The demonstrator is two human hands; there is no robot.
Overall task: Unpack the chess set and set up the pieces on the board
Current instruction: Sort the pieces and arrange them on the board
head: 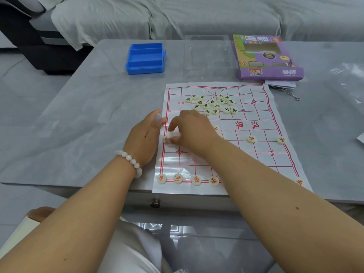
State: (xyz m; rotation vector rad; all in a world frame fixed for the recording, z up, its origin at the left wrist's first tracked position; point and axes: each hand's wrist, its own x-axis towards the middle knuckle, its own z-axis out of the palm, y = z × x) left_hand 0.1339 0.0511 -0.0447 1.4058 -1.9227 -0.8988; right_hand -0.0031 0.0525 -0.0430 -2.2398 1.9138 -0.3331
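Note:
A white paper board with red grid lines lies on the grey table. My right hand reaches across it and pinches a cream red-marked piece on the board's left side. My left hand, with a bead bracelet on the wrist, sits at the board's left edge, fingers touching the paper. Several red pieces stand along the near row, one more at its right end. Two red pieces stand on the right half. A heap of dark-marked pieces lies on the far half.
A blue plastic box stands at the back left of the table. A clear plastic tray and the purple game carton lie behind the board. Small metal hooks and a plastic bag are to the right. A covered sofa is beyond.

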